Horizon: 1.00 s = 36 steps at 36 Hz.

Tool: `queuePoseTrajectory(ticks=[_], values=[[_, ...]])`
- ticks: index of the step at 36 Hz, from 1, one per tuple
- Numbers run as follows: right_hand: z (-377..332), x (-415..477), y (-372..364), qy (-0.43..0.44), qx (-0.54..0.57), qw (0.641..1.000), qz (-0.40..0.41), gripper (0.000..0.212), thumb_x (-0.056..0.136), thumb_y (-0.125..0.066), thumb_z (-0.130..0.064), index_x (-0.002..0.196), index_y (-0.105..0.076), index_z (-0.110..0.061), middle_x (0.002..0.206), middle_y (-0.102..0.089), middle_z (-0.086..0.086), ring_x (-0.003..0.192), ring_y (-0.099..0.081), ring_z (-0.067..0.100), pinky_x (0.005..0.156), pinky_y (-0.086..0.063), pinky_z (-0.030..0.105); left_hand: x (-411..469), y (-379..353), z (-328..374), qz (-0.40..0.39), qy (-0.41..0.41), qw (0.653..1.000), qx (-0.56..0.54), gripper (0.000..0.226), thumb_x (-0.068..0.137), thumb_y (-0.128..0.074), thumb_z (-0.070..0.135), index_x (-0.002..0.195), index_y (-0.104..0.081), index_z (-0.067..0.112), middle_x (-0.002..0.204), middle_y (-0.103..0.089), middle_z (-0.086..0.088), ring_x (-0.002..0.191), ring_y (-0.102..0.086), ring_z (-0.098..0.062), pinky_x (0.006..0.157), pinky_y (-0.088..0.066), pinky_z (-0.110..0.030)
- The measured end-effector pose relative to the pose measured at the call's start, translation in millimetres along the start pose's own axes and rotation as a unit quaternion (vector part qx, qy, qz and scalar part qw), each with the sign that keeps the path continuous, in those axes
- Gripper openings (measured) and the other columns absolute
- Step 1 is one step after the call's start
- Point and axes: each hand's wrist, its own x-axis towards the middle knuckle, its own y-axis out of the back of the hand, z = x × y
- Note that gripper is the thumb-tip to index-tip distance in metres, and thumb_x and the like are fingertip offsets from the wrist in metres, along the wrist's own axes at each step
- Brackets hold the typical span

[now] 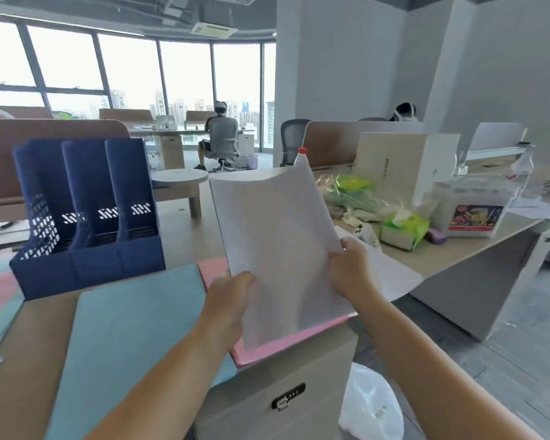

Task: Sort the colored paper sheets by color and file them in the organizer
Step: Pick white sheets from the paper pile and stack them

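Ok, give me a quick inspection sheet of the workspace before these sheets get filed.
Surface: wooden desk, partly covered by paper.
Job's things: white sheets raised above the desk; teal sheets and pink sheets lying flat; blue organizer upright at left, no sheets visible in its slots.
Clutter: tissue pack, bottle, cardboard box to the right.
Hands: left hand and right hand both grip the white sheets' lower part.
Cables: nothing seen.
Surroundings: open office, windows, seated person far behind.
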Motion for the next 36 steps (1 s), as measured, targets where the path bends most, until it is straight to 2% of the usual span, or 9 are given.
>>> queuePoseTrajectory(ticks=[3, 6, 9, 14, 18, 20, 23, 28, 36], values=[[16, 22, 19, 0.016, -0.049, 0.998, 0.02, 0.023, 0.088, -0.039, -0.007, 0.096, -0.059, -0.017, 0.085, -0.063, 0.005, 0.076, -0.058, 0.027, 0.064, -0.044, 0.035, 13, -29, -5, -0.013, -0.015, 1.0, 0.023, 0.025, 0.084, -0.048, 0.006, 0.101, -0.065, 0.013, 0.095, -0.071, -0.015, 0.091, -0.068, -0.036, 0.082, -0.057, -0.048], [33, 43, 35, 0.03, -0.098, 0.994, 0.042, 0.024, 0.09, -0.042, -0.01, 0.103, -0.06, -0.018, 0.087, -0.061, 0.004, 0.081, -0.056, 0.03, 0.066, -0.041, 0.034, 26, -49, -10, -0.026, -0.029, 0.998, 0.056, 0.029, 0.076, -0.045, 0.004, 0.09, -0.069, 0.01, 0.091, -0.071, -0.02, 0.081, -0.068, -0.033, 0.068, -0.055, -0.043], [52, 64, 46, 0.034, -0.133, 0.99, 0.036, 0.025, 0.092, -0.043, -0.013, 0.109, -0.061, -0.015, 0.092, -0.064, 0.006, 0.085, -0.057, 0.032, 0.067, -0.041, 0.034, 35, -67, -12, -0.041, -0.02, 0.997, 0.062, 0.028, 0.075, -0.045, -0.006, 0.077, -0.07, 0.006, 0.084, -0.073, -0.017, 0.079, -0.072, -0.033, 0.074, -0.061, -0.05], [68, 84, 59, 0.013, -0.18, 0.982, 0.047, 0.035, 0.093, -0.05, -0.02, 0.126, -0.058, -0.014, 0.111, -0.067, 0.011, 0.099, -0.06, 0.035, 0.078, -0.044, 0.034, 44, -95, -19, -0.059, -0.003, 0.997, 0.043, 0.033, 0.077, -0.04, -0.02, 0.07, -0.065, -0.001, 0.079, -0.072, -0.018, 0.072, -0.071, -0.031, 0.073, -0.061, -0.046], [82, 97, 64, -0.035, -0.236, 0.97, 0.049, 0.022, 0.095, -0.051, -0.023, 0.109, -0.061, -0.01, 0.104, -0.066, 0.011, 0.09, -0.059, 0.032, 0.071, -0.043, 0.032, 60, -110, -28, -0.051, 0.004, 0.998, 0.029, 0.018, 0.062, -0.044, -0.014, 0.065, -0.058, -0.002, 0.073, -0.063, -0.015, 0.07, -0.065, -0.031, 0.073, -0.059, -0.05], [88, 100, 67, -0.052, -0.232, 0.969, 0.067, 0.015, 0.094, -0.052, -0.022, 0.097, -0.061, -0.011, 0.094, -0.064, 0.008, 0.082, -0.057, 0.031, 0.067, -0.042, 0.032, 77, -113, -40, -0.043, -0.002, 0.998, 0.036, 0.024, 0.048, -0.043, -0.005, 0.062, -0.062, 0.0, 0.073, -0.061, -0.018, 0.073, -0.067, -0.039, 0.073, -0.057, -0.058], [98, 104, 68, -0.069, -0.221, 0.968, 0.092, 0.009, 0.09, -0.051, -0.017, 0.083, -0.056, -0.014, 0.084, -0.06, 0.006, 0.071, -0.051, 0.028, 0.058, -0.039, 0.03, 110, -121, -65, -0.03, 0.006, 0.998, 0.049, 0.022, 0.046, -0.045, -0.003, 0.054, -0.065, 0.002, 0.076, -0.067, -0.025, 0.082, -0.069, -0.047, 0.071, -0.055, -0.065], [109, 104, 68, -0.075, -0.144, 0.98, 0.117, 0.03, 0.091, -0.048, -0.005, 0.119, -0.059, -0.012, 0.116, -0.06, 0.008, 0.097, -0.053, 0.027, 0.078, -0.041, 0.032, 131, -139, -81, -0.031, 0.009, 0.999, 0.035, 0.021, 0.05, -0.048, -0.002, 0.063, -0.065, -0.001, 0.081, -0.07, -0.027, 0.079, -0.07, -0.043, 0.071, -0.057, -0.063], [126, 113, 75, -0.074, -0.084, 0.982, 0.151, 0.036, 0.091, -0.048, -0.002, 0.122, -0.06, -0.014, 0.121, -0.063, 0.005, 0.108, -0.057, 0.027, 0.083, -0.04, 0.03, 127, -157, -79, -0.055, -0.024, 0.994, 0.089, 0.023, 0.053, -0.054, 0.004, 0.068, -0.071, 0.001, 0.077, -0.073, -0.019, 0.077, -0.072, -0.037, 0.073, -0.058, -0.059]])
